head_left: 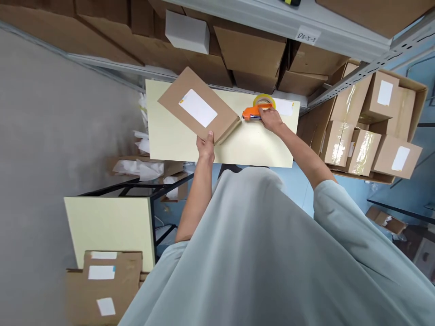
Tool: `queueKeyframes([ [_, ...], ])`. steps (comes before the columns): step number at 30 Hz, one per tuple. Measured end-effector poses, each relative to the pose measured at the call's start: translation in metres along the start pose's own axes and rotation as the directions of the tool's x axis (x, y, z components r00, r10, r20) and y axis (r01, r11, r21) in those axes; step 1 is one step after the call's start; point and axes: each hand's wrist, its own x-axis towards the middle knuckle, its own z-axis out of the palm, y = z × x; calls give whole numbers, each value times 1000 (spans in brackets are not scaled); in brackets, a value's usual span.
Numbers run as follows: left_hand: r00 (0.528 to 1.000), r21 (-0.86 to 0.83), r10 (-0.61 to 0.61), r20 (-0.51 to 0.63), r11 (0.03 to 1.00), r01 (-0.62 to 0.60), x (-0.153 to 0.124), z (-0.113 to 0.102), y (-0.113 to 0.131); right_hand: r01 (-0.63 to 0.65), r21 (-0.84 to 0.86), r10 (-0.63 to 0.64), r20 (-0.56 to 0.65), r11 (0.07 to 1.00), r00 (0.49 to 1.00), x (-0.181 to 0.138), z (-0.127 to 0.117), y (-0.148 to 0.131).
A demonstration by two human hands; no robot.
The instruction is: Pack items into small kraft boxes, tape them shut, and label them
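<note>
A flat brown cardboard box [199, 106] with a white label lies tilted on the pale yellow table [251, 147]. My left hand [205, 147] grips the box's near edge, thumb on top. My right hand [271, 119] is closed round the handle of an orange tape dispenser [253, 112] with a yellow-rimmed roll of clear tape, resting on the table just right of the box.
Shelving with brown cartons [249, 50] and a white box [187, 31] stands behind the table. A large open carton [370, 124] of taped, labelled parcels sits at the right. A second yellow table [108, 224] and labelled boxes [105, 283] are at the lower left.
</note>
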Motion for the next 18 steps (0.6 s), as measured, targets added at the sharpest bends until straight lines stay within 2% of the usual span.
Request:
queueKeyframes([
  [5, 1000, 50, -11, 29, 999, 10, -3, -8, 7, 80, -46, -80, -7, 996, 997, 16, -6, -7],
  [7, 998, 74, -19, 61, 997, 15, -2, -22, 13, 119, -62, -119, 11, 991, 993, 13, -6, -12],
  [10, 990, 108, -45, 132, 994, 31, 9, -59, 28, 191, -44, -189, 40, 981, 981, -1, 4, -30],
  [13, 976, 195, -147, 159, 974, 115, 30, -100, 47, 283, 52, -286, 95, 958, 953, -22, 24, -70],
  [15, 975, 303, -210, 74, 936, 179, 45, -118, 58, 316, 126, -330, 111, 940, 937, -37, 38, -105],
  [17, 988, 407, -146, -52, 900, 155, 57, -123, 64, 338, 170, -358, 102, 926, 928, -48, 50, -143],
  [18, 996, 451, -74, -53, 888, 91, 59, -119, 65, 339, 184, -360, 96, 923, 928, -53, 55, -160],
])
